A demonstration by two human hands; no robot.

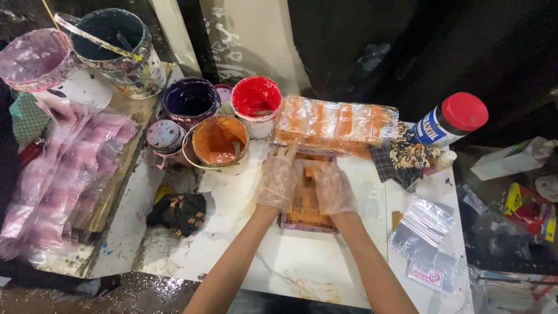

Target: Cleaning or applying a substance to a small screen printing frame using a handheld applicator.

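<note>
Your gloved left hand [277, 179] and right hand [333, 189] press loosely spread fingers flat onto the orange-stained frame [308, 195], gripping nothing, on the bench [290, 261].

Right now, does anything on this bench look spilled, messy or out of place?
Yes. Orange paint smears the white tabletop beside the orange paint tub, and a stained black rag lies crumpled near the left hand.

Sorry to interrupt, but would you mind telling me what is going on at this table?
A person in thin clear gloves has both hands on a small framed tray smeared with orange paint, the left hand at its left edge and the right hand on top. Behind it stand an orange paint pot, a red paint pot and an orange-stained plastic sheet.
</note>
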